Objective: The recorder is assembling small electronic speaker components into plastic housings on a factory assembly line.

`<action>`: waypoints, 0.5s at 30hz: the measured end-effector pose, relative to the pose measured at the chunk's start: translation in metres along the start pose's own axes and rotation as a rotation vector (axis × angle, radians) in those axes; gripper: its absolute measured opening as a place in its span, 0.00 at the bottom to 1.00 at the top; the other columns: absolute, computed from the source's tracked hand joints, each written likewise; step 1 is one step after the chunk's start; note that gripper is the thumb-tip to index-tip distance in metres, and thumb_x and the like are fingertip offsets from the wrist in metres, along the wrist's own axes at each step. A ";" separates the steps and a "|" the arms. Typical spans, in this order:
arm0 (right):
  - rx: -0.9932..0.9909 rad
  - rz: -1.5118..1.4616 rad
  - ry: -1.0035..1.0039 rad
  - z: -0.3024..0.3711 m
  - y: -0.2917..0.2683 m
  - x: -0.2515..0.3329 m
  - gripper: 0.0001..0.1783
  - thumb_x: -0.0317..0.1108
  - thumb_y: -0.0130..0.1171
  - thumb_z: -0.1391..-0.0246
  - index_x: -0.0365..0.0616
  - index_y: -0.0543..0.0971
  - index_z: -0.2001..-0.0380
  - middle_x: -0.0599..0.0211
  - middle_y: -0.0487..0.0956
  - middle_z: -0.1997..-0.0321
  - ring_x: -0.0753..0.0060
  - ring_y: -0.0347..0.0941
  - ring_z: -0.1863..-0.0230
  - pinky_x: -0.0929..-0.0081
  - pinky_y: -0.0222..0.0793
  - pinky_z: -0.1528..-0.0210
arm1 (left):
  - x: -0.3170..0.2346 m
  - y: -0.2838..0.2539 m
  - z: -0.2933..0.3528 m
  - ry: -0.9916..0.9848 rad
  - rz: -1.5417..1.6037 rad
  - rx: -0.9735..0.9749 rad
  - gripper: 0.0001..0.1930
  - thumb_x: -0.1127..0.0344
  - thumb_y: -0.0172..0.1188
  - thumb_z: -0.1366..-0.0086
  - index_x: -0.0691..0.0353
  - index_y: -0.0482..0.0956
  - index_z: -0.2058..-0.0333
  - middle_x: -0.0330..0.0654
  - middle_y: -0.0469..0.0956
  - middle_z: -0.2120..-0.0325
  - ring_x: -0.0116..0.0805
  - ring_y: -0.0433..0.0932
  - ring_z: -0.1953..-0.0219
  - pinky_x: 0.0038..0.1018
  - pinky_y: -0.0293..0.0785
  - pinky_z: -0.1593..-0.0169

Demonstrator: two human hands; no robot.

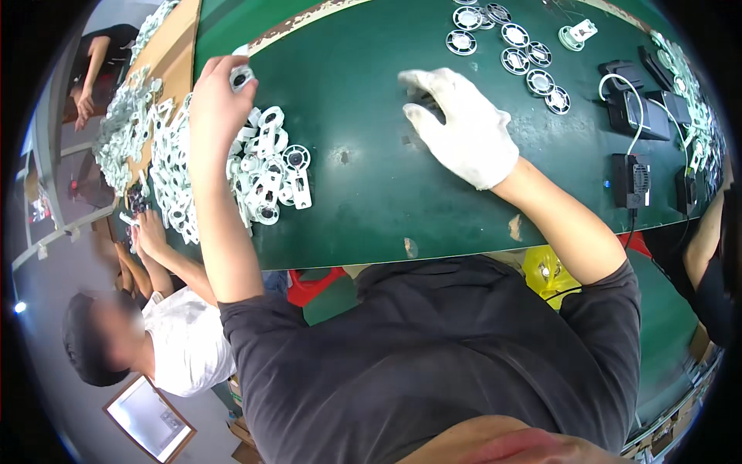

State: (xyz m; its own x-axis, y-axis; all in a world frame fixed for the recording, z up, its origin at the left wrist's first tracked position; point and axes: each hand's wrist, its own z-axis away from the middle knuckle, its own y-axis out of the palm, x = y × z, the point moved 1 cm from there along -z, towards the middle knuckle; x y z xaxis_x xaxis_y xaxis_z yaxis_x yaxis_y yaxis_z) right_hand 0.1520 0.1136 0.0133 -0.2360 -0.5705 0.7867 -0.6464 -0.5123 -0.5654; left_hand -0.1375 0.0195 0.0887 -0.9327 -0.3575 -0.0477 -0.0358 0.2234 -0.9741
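Observation:
My bare left hand (220, 97) is closed on a small white plastic part (242, 78) with a dark round centre, raised at the far left of the green table (348, 209). Below it and to its right lies a heap of pale plastic parts (267, 182), some with rings and long slotted arms. My right hand (468, 131), in a white glove, hovers over or rests on the table. Its thumb and forefinger are spread apart, and I make out nothing between them. To its upper right lie several round spoked discs (515, 60).
A pale part with an upright piece (578, 35) stands at the far right, past the discs. Black boxes with white cables (638, 112) sit on the right, beside more pale parts (699, 116). At the left, a co-worker in a white shirt (189, 340) handles small parts.

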 end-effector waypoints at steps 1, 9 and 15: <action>-0.113 0.075 -0.108 -0.001 -0.003 0.002 0.22 0.35 0.59 0.49 0.48 0.73 0.49 0.58 0.75 0.55 0.54 0.71 0.50 0.62 0.69 0.48 | -0.020 -0.008 0.002 0.146 0.099 -0.021 0.16 0.70 0.62 0.45 0.61 0.77 0.56 0.46 0.77 0.56 0.45 0.78 0.54 0.33 0.72 0.50; -0.227 0.282 -0.410 -0.015 -0.025 0.004 0.25 0.32 0.62 0.57 0.43 0.75 0.52 0.57 0.79 0.59 0.53 0.75 0.55 0.61 0.70 0.51 | -0.135 0.003 0.024 0.626 0.859 0.088 0.23 0.83 0.58 0.53 0.61 0.68 0.57 0.43 0.76 0.59 0.36 0.75 0.53 0.30 0.66 0.44; -0.276 0.292 -0.092 -0.024 -0.038 0.000 0.16 0.44 0.60 0.47 0.47 0.80 0.60 0.51 0.80 0.69 0.50 0.77 0.67 0.60 0.72 0.64 | -0.132 0.071 -0.014 0.787 1.233 -0.501 0.23 0.68 0.61 0.43 0.66 0.70 0.49 0.51 0.74 0.56 0.41 0.76 0.55 0.33 0.73 0.51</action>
State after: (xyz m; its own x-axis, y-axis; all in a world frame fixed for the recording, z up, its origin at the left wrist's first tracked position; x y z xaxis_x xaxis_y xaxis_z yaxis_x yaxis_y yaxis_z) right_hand 0.1589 0.1482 0.0408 -0.3807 -0.7274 0.5709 -0.7354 -0.1362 -0.6638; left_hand -0.0220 0.0957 0.0290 -0.4142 0.7868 -0.4575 0.9095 0.3393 -0.2401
